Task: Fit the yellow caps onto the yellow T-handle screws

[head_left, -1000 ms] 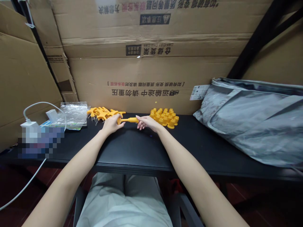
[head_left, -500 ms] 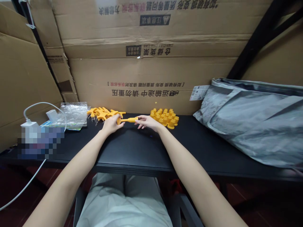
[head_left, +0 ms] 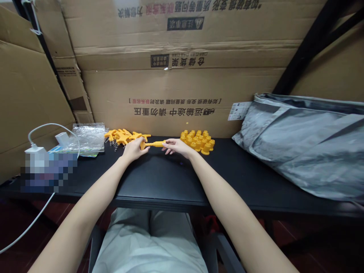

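My left hand (head_left: 133, 149) is closed around the left end of a yellow plastic piece, probably a winged handle, largely covered by the fingers. From it a thin yellow stem (head_left: 149, 144) runs right into a thicker yellow sleeve (head_left: 158, 144). The fingertips of my right hand (head_left: 176, 147) pinch the far end of that sleeve. Both hands hold the joined parts level, low over the table. Behind my left hand lies a heap of yellow winged handles (head_left: 123, 135) with metal spirals. Beyond my right hand stand several yellow flanged caps (head_left: 205, 148) in rows.
A black table (head_left: 162, 178) carries everything. At the left are clear plastic packaging (head_left: 88, 138), a white charger (head_left: 36, 154) with a cable and a blurred-out object. Cardboard (head_left: 176, 87) walls the back. A grey fabric bag (head_left: 301, 148) fills the right side.
Both hands keep almost the same place and hold on the yellow parts. The view shifts very slightly; otherwise the heap and the caps look unchanged.
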Demonstrator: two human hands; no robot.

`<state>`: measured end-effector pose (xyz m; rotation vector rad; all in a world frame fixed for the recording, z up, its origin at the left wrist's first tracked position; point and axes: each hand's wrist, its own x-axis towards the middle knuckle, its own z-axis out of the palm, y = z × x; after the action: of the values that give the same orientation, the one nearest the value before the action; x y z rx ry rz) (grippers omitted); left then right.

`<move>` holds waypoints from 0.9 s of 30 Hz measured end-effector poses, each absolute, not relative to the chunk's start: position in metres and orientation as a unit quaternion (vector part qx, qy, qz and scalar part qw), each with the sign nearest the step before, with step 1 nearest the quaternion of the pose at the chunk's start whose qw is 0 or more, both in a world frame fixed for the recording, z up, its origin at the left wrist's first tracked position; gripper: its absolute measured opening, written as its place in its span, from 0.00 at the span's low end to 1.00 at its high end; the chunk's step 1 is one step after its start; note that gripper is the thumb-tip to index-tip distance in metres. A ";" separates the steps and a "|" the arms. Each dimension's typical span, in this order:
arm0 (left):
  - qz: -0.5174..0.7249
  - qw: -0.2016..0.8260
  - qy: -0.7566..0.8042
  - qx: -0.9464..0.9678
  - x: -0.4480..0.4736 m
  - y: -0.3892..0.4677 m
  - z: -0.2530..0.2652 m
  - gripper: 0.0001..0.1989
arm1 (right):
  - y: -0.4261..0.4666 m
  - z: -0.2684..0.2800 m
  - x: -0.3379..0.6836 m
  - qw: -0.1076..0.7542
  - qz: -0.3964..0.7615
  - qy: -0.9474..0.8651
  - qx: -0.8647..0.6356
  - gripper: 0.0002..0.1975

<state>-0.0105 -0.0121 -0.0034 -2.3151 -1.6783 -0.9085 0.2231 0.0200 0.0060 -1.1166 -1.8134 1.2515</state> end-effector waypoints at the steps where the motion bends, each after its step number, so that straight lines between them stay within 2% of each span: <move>1: -0.302 0.071 -0.558 -0.770 -0.011 -0.012 -0.004 0.15 | 0.020 0.006 0.223 0.329 0.477 -0.694 -0.427 0.15; 12: -0.298 0.079 -0.558 -0.770 -0.011 -0.011 -0.005 0.16 | 0.020 0.005 0.223 0.325 0.478 -0.692 -0.432 0.16; 27: -0.285 0.067 -0.562 -0.774 -0.012 -0.010 -0.005 0.17 | 0.026 -0.004 0.219 0.347 0.587 -0.607 -0.408 0.09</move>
<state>-0.0117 -0.0097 -0.0053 -2.3314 -1.6924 -0.8598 0.2195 0.0256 -0.0045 -1.0581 -1.5760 1.5225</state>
